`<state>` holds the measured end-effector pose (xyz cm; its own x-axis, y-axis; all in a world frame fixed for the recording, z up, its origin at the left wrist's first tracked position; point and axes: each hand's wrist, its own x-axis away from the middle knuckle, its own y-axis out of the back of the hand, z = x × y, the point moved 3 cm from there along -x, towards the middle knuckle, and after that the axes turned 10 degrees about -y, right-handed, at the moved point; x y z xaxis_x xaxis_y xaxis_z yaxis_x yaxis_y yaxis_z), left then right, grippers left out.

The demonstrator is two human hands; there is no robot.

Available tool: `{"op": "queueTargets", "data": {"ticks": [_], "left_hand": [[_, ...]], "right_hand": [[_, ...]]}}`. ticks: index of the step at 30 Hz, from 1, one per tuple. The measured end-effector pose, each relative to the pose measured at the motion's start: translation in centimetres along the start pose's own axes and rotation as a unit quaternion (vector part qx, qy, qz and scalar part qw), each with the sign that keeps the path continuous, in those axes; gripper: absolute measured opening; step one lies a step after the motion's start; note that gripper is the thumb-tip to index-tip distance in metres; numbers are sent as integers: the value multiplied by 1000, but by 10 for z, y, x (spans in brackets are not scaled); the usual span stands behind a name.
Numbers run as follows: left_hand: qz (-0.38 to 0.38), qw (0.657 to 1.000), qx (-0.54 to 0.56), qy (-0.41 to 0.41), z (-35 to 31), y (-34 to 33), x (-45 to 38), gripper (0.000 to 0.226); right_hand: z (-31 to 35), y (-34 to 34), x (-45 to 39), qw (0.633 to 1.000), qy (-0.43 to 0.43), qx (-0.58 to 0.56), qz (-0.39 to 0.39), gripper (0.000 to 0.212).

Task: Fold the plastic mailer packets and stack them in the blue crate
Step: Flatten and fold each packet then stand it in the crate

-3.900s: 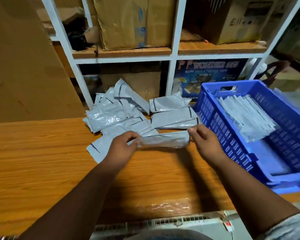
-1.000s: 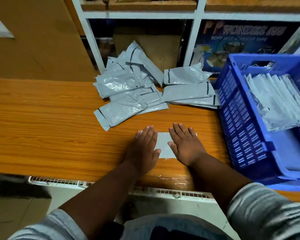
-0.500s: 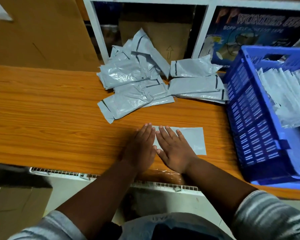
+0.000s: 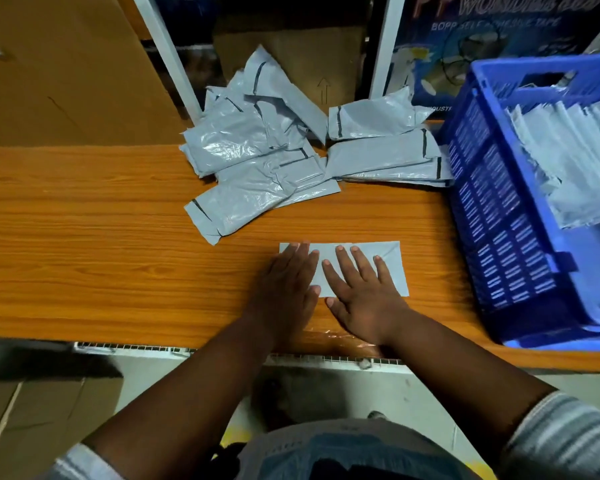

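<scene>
A folded grey mailer packet (image 4: 394,263) lies flat on the wooden table (image 4: 84,237), near its front edge. My left hand (image 4: 286,285) presses its left part with straight fingers. My right hand (image 4: 362,294) lies flat on its middle, fingers spread. Both hands cover most of the packet; only its top edge and right end show. Behind it, a loose heap of unfolded grey mailers (image 4: 257,157) rests at the back of the table. The blue crate (image 4: 492,209) stands at the right and holds a stack of folded packets (image 4: 568,157).
A white metal shelf frame (image 4: 167,53) rises behind the table with cardboard boxes (image 4: 291,53) and a blue printed carton (image 4: 440,46) inside. A big cardboard sheet (image 4: 59,71) leans at the back left. Floor and more cardboard show below the table's front edge.
A few seconds ago both hands held the packet up by its ends. It now lies flat on the table, and my right hand has slid rightward over it, fingers spreading.
</scene>
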<state>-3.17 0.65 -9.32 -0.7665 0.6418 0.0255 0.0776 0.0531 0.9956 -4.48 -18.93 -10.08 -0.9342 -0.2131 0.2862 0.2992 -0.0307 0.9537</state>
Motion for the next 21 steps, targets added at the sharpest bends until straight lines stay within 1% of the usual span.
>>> {"op": "queueTargets", "data": {"ticks": [2, 4, 5, 7, 8, 10, 11, 13, 16, 18, 19, 21], "left_hand": [[14, 999, -10, -31, 1, -8, -2, 70], [23, 999, -4, -26, 0, -9, -3, 71], [32, 999, -4, -20, -2, -7, -5, 71], [67, 997, -29, -11, -5, -1, -11, 70], [68, 996, -53, -15, -8, 4, -15, 69], [42, 994, -94, -32, -18, 12, -25, 67], [32, 995, -91, -39, -23, 13, -30, 67], [41, 996, -64, -52, -35, 3, -35, 69], [66, 997, -32, -32, -46, -7, -37, 70], [81, 996, -15, -32, -43, -2, -41, 70], [76, 996, -6, -39, -42, 5, -44, 68], [34, 998, 11, -53, -38, 18, -53, 59]], "right_hand": [[-5, 3, -2, 1000, 13, -20, 17, 71], [-14, 12, -2, 996, 26, -76, 33, 69], [-18, 16, -1, 994, 40, -96, 24, 68], [-25, 22, 3, 994, 68, -81, -23, 66], [-30, 20, 6, 995, 65, -57, -50, 65], [-40, 15, 11, 997, 25, -11, -78, 69], [-42, 11, 13, 997, 5, 6, -74, 73], [-44, 4, 15, 999, -13, 12, -49, 77], [-45, 6, 11, 1000, -13, 14, -3, 83], [-48, 20, 8, 1000, -12, -2, 19, 85], [-49, 30, 7, 1000, -13, -25, 10, 83], [-48, 44, 4, 997, -14, -54, -55, 73]]}}
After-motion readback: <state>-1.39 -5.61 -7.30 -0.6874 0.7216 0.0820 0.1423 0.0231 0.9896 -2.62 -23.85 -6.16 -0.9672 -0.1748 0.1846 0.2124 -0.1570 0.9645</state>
